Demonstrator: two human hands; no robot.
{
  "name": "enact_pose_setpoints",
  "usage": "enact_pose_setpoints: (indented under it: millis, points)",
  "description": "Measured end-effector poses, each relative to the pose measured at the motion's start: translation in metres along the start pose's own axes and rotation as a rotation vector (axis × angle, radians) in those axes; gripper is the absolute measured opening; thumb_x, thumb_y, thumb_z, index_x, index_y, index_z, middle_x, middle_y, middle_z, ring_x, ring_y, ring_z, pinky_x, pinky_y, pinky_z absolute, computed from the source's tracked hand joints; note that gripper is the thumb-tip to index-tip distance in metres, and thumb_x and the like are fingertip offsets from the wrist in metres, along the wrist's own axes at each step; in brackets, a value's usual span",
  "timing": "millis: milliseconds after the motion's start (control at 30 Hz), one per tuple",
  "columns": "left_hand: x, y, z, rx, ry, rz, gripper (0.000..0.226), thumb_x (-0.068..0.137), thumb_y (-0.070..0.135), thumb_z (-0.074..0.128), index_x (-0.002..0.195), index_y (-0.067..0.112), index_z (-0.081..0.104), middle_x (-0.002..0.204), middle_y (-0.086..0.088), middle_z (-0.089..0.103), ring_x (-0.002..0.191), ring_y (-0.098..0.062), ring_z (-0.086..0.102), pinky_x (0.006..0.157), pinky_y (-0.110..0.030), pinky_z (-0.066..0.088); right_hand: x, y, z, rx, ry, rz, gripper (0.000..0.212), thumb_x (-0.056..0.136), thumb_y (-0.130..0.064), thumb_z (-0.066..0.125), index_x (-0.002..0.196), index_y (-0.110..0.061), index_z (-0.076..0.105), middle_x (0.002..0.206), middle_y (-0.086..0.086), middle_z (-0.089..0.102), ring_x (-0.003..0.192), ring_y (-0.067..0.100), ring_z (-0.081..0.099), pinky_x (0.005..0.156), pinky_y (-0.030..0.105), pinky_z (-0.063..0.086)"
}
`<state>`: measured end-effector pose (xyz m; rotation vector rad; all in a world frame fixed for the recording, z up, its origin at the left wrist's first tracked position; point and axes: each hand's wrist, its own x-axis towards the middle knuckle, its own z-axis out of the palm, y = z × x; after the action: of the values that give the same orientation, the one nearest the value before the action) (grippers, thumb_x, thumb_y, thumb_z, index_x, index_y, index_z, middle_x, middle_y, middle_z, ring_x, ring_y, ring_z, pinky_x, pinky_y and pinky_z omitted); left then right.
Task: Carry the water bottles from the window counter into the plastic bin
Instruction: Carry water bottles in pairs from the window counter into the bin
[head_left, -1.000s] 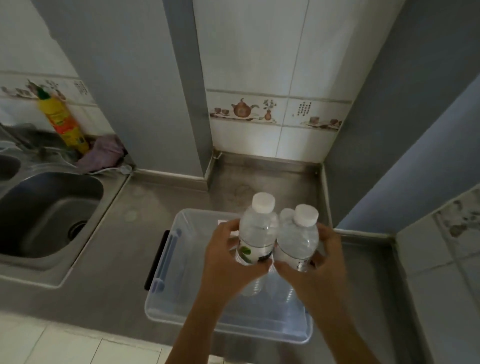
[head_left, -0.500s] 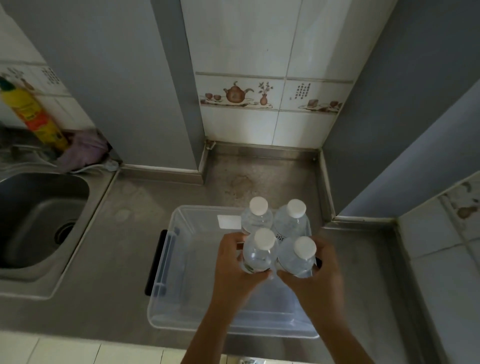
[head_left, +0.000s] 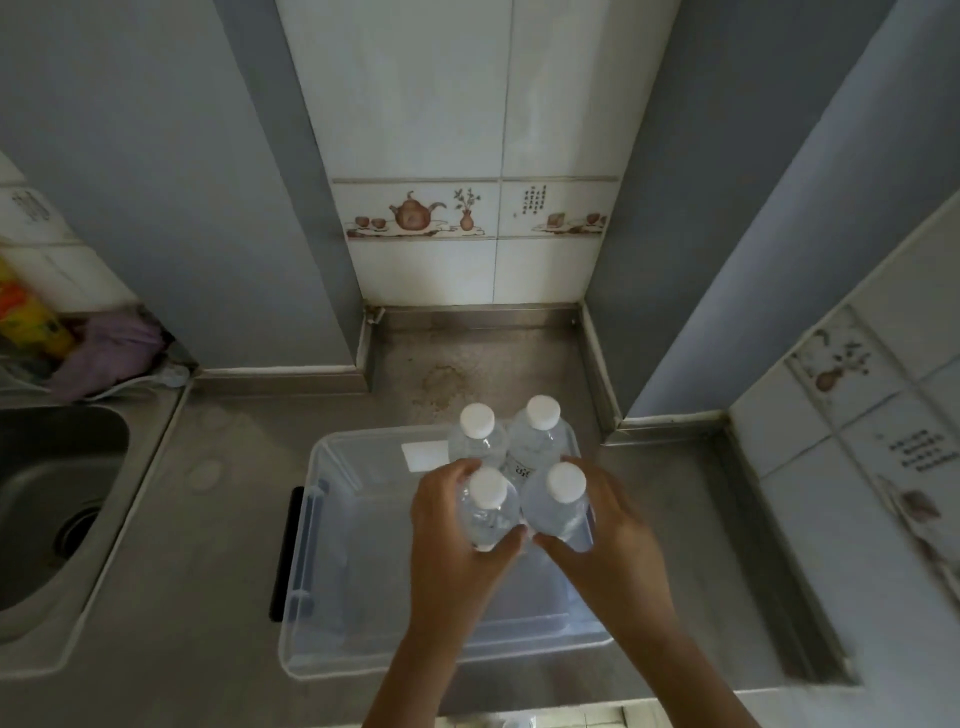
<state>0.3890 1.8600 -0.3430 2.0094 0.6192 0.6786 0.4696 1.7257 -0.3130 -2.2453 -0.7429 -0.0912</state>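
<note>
A clear plastic bin (head_left: 332, 613) with a black handle on its left side sits on the steel counter. Two white-capped water bottles stand upright in its far right corner, the left one (head_left: 475, 436) and the right one (head_left: 537, 441). Just in front of them, inside the bin, my left hand (head_left: 452, 540) grips a third bottle (head_left: 488, 506) and my right hand (head_left: 608, 530) grips a fourth bottle (head_left: 558, 501). Both held bottles are upright and touch each other. Their bases are hidden by my hands.
A steel sink (head_left: 47, 509) lies at the left of the counter (head_left: 208, 519). Behind it are a purple cloth (head_left: 111, 351) and a yellow bottle (head_left: 26, 312). Tiled and grey walls close in the corner behind and to the right of the bin.
Both hands have lowered the two held bottles from above the bin down into it, beside the two standing at the far right. The view has shifted right and closer.
</note>
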Motion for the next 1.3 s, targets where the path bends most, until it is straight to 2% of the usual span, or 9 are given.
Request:
enact_pose_setpoints:
  millis: [100,233,333,500,600,800,933,1067,1300]
  points:
    - [0.005,0.022,-0.007,0.181,0.018,0.243,0.060,0.069,0.025,0.089,0.121,0.020,0.059,0.121,-0.002,0.064,0.116,-0.016,0.054,0.102,-0.021,0.039,-0.007,-0.004,-0.015,-0.080,0.005,0.024,0.062,0.065,-0.029,0.087,0.120,-0.013,0.062,0.118,0.005,0.067,0.106,0.019,0.063,0.082,0.033,0.055]
    - [0.013,0.055,-0.014,0.436,-0.088,0.488,0.039,0.077,0.027,0.080,0.113,0.017,0.070,0.115,-0.004,0.068,0.109,-0.023,0.063,0.092,-0.038,0.052,-0.021,-0.007,-0.039,-0.221,0.100,0.021,0.042,0.075,-0.024,0.079,0.114,-0.015,0.067,0.116,0.002,0.067,0.103,0.023,0.065,0.073,0.036,0.059]
    - [0.007,0.078,-0.010,0.507,-0.173,0.608,0.032,0.078,0.028,0.081,0.107,0.016,0.073,0.105,-0.002,0.072,0.098,-0.024,0.067,0.088,-0.044,0.055,-0.038,-0.005,-0.060,-0.317,0.219,0.058,0.035,0.066,-0.008,0.082,0.098,-0.012,0.069,0.106,0.008,0.069,0.089,0.030,0.066,0.059,0.038,0.058]
    - [-0.022,0.112,0.015,0.460,-0.302,0.693,0.033,0.081,0.029,0.075,0.111,0.016,0.070,0.106,0.000,0.070,0.097,-0.023,0.066,0.086,-0.040,0.055,-0.086,0.008,-0.099,-0.395,0.273,0.122,0.040,0.066,-0.007,0.080,0.105,-0.011,0.069,0.112,0.008,0.068,0.097,0.029,0.067,0.079,0.038,0.056]
    - [-0.048,0.128,0.034,0.449,-0.392,0.772,0.037,0.078,0.029,0.077,0.113,0.017,0.070,0.109,0.001,0.069,0.097,-0.023,0.065,0.084,-0.038,0.053,-0.123,0.016,-0.121,-0.432,0.295,0.213,0.043,0.068,-0.017,0.081,0.109,-0.015,0.068,0.115,0.006,0.067,0.101,0.026,0.065,0.082,0.038,0.053]
    - [-0.126,0.165,0.070,0.415,-0.605,0.886,0.045,0.077,0.036,0.078,0.118,0.019,0.069,0.115,0.001,0.069,0.101,-0.020,0.066,0.083,-0.037,0.054,-0.218,0.027,-0.168,-0.487,0.370,0.445,0.047,0.081,-0.037,0.063,0.124,-0.018,0.062,0.126,0.003,0.063,0.112,0.025,0.061,0.091,0.041,0.051]
    - [-0.196,0.195,0.085,0.403,-0.708,0.981,0.050,0.071,0.037,0.084,0.116,0.020,0.070,0.113,0.001,0.071,0.103,-0.020,0.067,0.084,-0.037,0.055,-0.293,0.028,-0.201,-0.526,0.458,0.633,0.044,0.084,-0.035,0.066,0.123,-0.017,0.063,0.129,0.007,0.062,0.113,0.030,0.061,0.092,0.045,0.050]
    - [-0.268,0.222,0.095,0.389,-0.787,1.075,0.049,0.081,0.044,0.075,0.124,0.023,0.065,0.121,0.003,0.068,0.112,-0.019,0.063,0.096,-0.039,0.050,-0.372,0.022,-0.233,-0.573,0.548,0.792,0.050,0.076,-0.028,0.077,0.123,-0.014,0.063,0.129,0.009,0.062,0.111,0.032,0.061,0.090,0.046,0.050]
    - [-0.388,0.274,0.124,0.223,-0.887,1.276,0.050,0.079,0.043,0.075,0.122,0.019,0.068,0.117,0.001,0.069,0.109,-0.021,0.065,0.093,-0.041,0.052,-0.495,0.014,-0.283,-0.648,0.755,0.992,0.047,0.078,-0.030,0.074,0.122,-0.016,0.063,0.129,0.007,0.061,0.115,0.030,0.058,0.090,0.048,0.051]
